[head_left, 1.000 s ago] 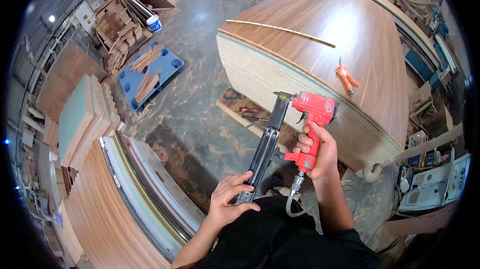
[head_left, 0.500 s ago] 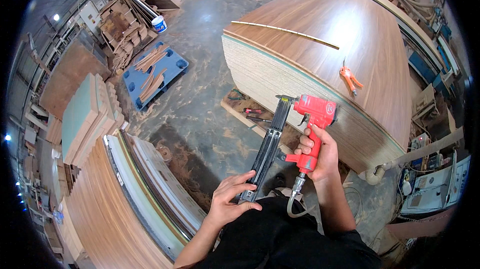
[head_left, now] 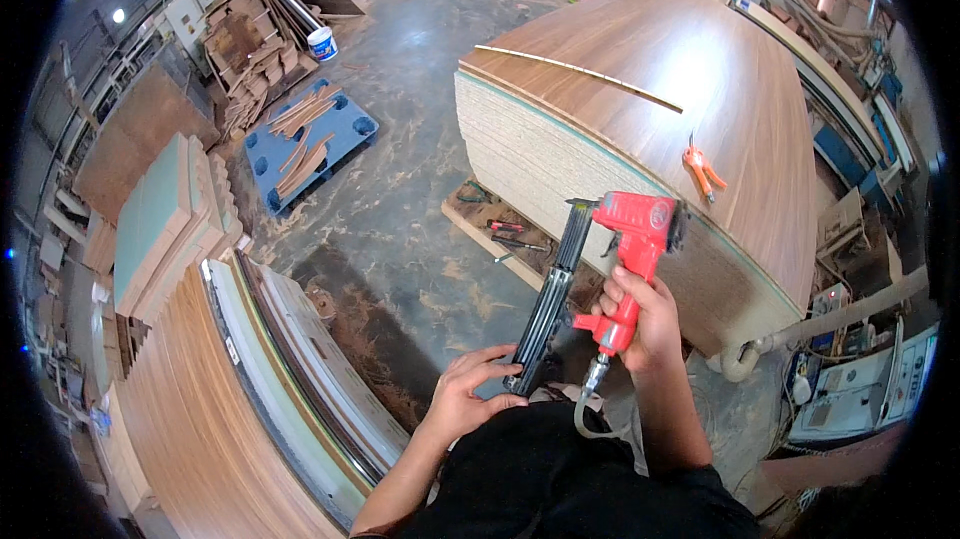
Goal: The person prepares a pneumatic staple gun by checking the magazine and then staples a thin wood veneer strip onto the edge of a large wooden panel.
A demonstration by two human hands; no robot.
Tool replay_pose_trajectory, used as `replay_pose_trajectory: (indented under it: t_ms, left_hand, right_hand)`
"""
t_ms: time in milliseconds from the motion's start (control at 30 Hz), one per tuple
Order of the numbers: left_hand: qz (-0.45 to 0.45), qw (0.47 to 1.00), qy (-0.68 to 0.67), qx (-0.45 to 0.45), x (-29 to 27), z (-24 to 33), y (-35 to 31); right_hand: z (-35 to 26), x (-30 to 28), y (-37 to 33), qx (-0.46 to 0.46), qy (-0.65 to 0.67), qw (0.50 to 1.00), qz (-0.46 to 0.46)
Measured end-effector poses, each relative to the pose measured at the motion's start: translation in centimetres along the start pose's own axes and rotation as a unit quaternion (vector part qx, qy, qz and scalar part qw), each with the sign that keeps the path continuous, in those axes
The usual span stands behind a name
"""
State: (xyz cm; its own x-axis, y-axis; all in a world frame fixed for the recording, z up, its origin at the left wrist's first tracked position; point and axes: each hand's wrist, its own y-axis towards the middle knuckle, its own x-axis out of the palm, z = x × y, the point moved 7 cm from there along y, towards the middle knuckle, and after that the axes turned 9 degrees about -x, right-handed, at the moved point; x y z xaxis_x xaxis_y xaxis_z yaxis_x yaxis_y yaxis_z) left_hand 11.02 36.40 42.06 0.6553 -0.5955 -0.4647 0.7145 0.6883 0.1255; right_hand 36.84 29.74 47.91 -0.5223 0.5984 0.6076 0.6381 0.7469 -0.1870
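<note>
A red air nail gun (head_left: 636,229) is held in front of my body, its long black magazine (head_left: 556,301) slanting down toward my left. My right hand (head_left: 648,317) is wrapped round its red handle, below the gun's head. At the lower end of the magazine, my left hand (head_left: 474,385) pinches it between thumb and fingers. A clear air hose (head_left: 582,419) runs from a metal coupling under the handle. Beyond the gun, orange-handled pliers or cutters (head_left: 704,174) lie on a tall stack of wood-grain boards (head_left: 650,49).
On the stack lies a long thin measuring strip (head_left: 580,77). More boards (head_left: 190,409) stand at my left. A blue pallet (head_left: 335,154) with wood offcuts sits on the floor, near a white bucket (head_left: 322,44). Hand tools (head_left: 506,227) lie low beside the stack.
My left hand and the magazine's lower end have shifted slightly up and to the right. The gun's head has moved a little to the right; both hands keep their hold.
</note>
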Motion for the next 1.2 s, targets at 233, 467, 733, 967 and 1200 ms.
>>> replay_pose_trajectory:
  t_ms: [233,467,733,967,1200]
  left_hand:
    - [0.022,0.999,-0.035,0.01,-0.7,-0.8,-0.5]
    - [-0.029,0.987,-0.158,0.013,-2.6,-2.0,-1.1]
    - [0.124,0.979,0.159,0.018,-6.5,6.9,10.2]
    - [0.13,0.951,0.277,0.048,-6.0,10.5,13.7]
    - [0.111,0.951,0.283,0.056,-4.9,11.3,14.5]
  right_hand:
    - [0.5,2.0,0.2,-0.003,-0.028,0.999,-0.027]
    - [1.7,2.1,0.1,0.031,0.011,0.998,-0.053]
    - [3.4,3.2,-0.2,0.054,0.035,0.992,-0.104]
    - [2.1,4.0,-0.7,0.044,0.039,0.991,-0.12]
    - [0.9,3.1,-0.7,0.03,0.044,0.992,-0.115]
